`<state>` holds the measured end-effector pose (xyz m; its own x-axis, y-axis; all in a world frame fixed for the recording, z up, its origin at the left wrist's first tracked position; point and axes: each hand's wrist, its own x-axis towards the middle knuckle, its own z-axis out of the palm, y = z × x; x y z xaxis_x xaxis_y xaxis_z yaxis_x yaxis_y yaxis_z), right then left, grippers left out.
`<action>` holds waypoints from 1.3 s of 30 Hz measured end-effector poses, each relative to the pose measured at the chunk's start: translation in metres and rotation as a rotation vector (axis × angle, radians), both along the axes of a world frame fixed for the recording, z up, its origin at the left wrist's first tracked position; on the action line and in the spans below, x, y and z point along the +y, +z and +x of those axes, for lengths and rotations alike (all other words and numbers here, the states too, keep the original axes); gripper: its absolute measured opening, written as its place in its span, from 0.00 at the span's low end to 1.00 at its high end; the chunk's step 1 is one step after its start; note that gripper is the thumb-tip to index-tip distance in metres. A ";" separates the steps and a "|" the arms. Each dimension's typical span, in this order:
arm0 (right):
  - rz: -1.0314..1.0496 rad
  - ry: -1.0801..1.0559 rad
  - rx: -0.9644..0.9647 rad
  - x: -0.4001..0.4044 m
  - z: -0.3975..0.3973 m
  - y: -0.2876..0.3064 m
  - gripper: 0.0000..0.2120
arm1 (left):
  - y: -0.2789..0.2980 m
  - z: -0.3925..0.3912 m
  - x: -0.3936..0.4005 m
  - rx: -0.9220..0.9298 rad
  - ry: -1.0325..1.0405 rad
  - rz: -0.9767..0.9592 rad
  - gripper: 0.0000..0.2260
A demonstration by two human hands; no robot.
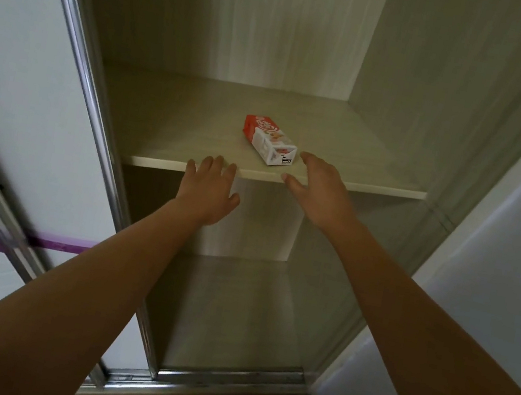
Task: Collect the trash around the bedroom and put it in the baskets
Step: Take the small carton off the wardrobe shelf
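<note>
Reaching into an open wardrobe, both arms extend forward, bare to the elbow. Item one, left hand: fingers straight and spread, tips at the front edge of the upper shelf, holding nothing. Item two, right hand: fingers loosely extended, released, thumb just at the shelf edge, fingertips just beside the carton without a grip that I can see. Item three, small drink carton: lying on its side on the upper shelf near its front edge, red at the far end, white at the near end; printed characters and a round logo show, but I cannot read them. Item four, lower compartment beneath. Item five, sliding door with metal frame at left.
</note>
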<state>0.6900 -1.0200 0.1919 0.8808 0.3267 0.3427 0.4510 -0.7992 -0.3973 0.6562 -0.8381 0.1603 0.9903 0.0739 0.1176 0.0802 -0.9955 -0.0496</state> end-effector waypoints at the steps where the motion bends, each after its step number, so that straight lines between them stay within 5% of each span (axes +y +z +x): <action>1: 0.037 -0.014 0.016 0.007 0.006 0.001 0.25 | -0.002 0.002 0.000 -0.005 -0.008 -0.006 0.28; 12: 0.296 -0.165 0.174 0.057 0.059 -0.001 0.32 | -0.004 0.014 0.030 -0.138 -0.144 -0.105 0.23; 19: 0.308 -0.252 0.113 0.074 0.068 -0.003 0.25 | -0.002 0.017 0.038 -0.195 -0.181 -0.139 0.22; 39: 0.519 -0.205 0.019 0.041 0.017 0.022 0.31 | -0.008 0.012 0.037 -0.173 -0.198 -0.163 0.24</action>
<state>0.7071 -0.9786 0.2137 0.9161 -0.0600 0.3964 0.2956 -0.5668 -0.7690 0.6684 -0.8012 0.1524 0.9536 -0.0871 0.2883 -0.1230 -0.9864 0.1090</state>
